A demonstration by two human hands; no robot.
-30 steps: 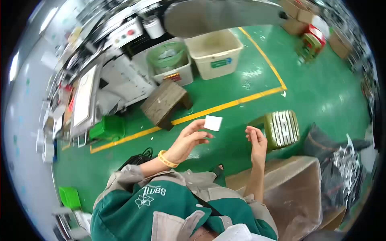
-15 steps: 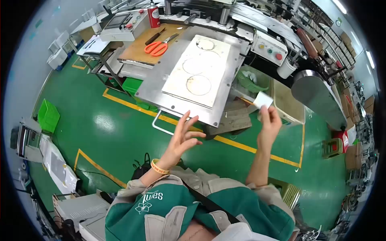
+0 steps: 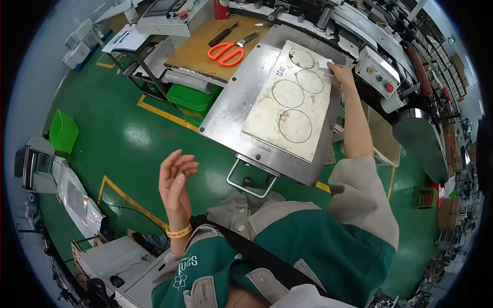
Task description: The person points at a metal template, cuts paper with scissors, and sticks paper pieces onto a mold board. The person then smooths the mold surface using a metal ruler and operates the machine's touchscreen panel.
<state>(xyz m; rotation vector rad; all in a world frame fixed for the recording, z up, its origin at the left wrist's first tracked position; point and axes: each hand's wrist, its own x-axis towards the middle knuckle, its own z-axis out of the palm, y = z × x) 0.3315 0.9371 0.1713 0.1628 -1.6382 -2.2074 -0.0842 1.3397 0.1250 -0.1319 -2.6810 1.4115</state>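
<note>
My right hand [image 3: 343, 77] reaches to the upper right edge of the cream board [image 3: 264, 115]. Pinched in its fingers is a small white square piece [image 3: 324, 63], partly hidden by them and over the board's edge. Several round outlines and a handwritten number mark the board, which lies on a metal plate [image 3: 223, 120] with a metal handle [image 3: 264, 195] at its front. Away from the plate, my left hand [image 3: 176, 190] hangs over the floor, its fingers loosely curved and apart, with nothing in it.
Orange-handled scissors [image 3: 231, 54] and a dark-handled knife [image 3: 222, 37] lie on a brown board [image 3: 192, 59] left of the plate. A control box [image 3: 377, 72] with buttons stands at the right. Below the brown board is a green bin [image 3: 192, 100].
My right hand has moved forward with the white piece, from beside the plate to the board's upper right edge. My left hand has drawn back leftward, away from the plate. The view has shifted.
</note>
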